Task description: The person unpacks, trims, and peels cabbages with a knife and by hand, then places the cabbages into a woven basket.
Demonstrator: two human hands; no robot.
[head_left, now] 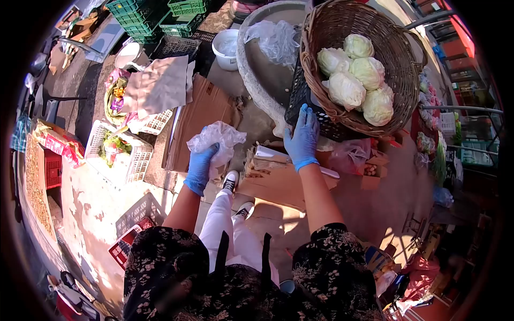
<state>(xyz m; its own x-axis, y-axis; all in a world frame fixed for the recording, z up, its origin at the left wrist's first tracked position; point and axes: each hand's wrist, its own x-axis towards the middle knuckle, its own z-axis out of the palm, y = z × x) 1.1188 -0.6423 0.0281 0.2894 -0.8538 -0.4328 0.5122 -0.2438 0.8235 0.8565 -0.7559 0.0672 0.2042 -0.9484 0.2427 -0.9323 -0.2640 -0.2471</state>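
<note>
From the head view, we look down past our sleeves at two gloved hands. Our left hand (202, 167) grips a crumpled clear plastic bag (224, 140), its fingers closed on the film and partly hidden by the folds. The bag hangs bunched in front of us, above our shoes, between a folded cardboard box (199, 120) on our left and a torn cardboard sheet (276, 187) on our right.

Our right hand (303, 138) is open, with the fingers straight and close together, and nothing shows in its grasp. It reaches towards the edge of a black crate (295, 99), just beside the wicker basket (401, 64). Whether the fingertips touch the crate we cannot tell. Five pale cabbages (368, 73) sit together in the basket, with no hand on them. More clear film (274, 41) lies in the stone basin (250, 75) beyond our hands.

We judge the step in hand to be handling the bag with the left while the right is free near the crate. The next move, as we read it, calls for the left to keep its hold and the right to find a loose edge, so that the film can be spread without tearing.
</note>
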